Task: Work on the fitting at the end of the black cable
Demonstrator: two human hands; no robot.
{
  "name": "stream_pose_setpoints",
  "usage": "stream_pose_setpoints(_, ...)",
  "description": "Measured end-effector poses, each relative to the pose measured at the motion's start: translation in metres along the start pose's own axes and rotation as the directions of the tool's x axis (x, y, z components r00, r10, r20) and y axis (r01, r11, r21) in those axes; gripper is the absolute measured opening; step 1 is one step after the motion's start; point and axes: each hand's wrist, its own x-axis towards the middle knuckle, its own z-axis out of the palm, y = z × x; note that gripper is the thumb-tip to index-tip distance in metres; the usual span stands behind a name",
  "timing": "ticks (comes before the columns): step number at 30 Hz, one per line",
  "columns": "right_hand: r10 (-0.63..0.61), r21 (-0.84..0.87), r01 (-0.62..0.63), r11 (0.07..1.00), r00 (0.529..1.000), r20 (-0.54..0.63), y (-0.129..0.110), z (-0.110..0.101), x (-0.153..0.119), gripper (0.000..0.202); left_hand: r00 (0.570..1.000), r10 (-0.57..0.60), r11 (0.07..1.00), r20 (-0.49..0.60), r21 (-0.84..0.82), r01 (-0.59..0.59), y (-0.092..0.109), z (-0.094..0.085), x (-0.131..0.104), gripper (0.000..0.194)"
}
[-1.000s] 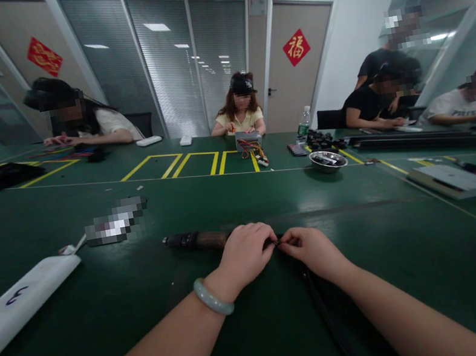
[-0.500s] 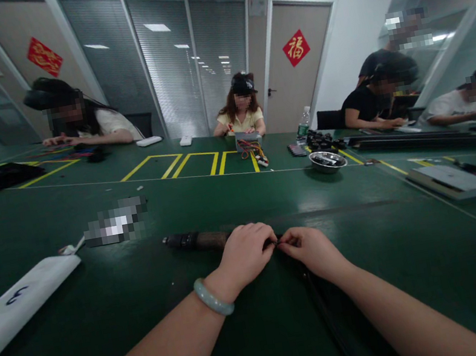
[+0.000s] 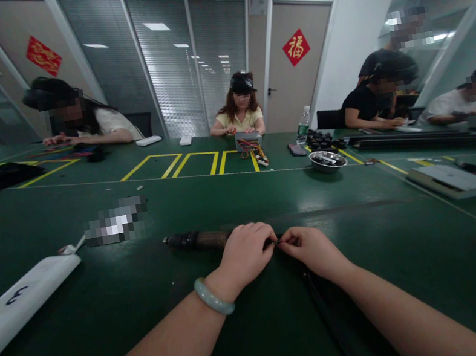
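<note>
A dark electric screwdriver [image 3: 205,241] lies on the green table, its metal nose pointing left. My left hand [image 3: 247,253], with a pale green bangle [image 3: 213,297] on the wrist, is closed over its rear end. Thumb and fingers of my right hand [image 3: 312,249] are pinched together close to the left fingertips. Whatever small dark thing lies between the fingertips is too hidden to name. From beneath the right hand a thick black cable [image 3: 322,304] runs down toward the near edge of the view.
A white power strip [image 3: 25,304] is at the left, near a blurred-out object [image 3: 117,222]. Ahead right stands a metal bowl [image 3: 328,161], with a flat grey box [image 3: 453,180] further right. Several people sit around the table; one handles a grey box with coloured wires [image 3: 249,142].
My hands stay nearly still, pinching at the same spot. Across the table, the person's hands have moved slightly on the wired box. Something dark has moved at the far right.
</note>
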Motion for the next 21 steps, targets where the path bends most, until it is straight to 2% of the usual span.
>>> stream_pose_setpoints(21, 0.01, 0.009, -0.01, 1.0, 0.999, -0.044, 0.0008, 0.0044, -0.0007, 0.017, 1.0, -0.009, 1.0, 0.001, 0.004, 0.009, -0.0002, 0.0011, 0.0007, 0.006)
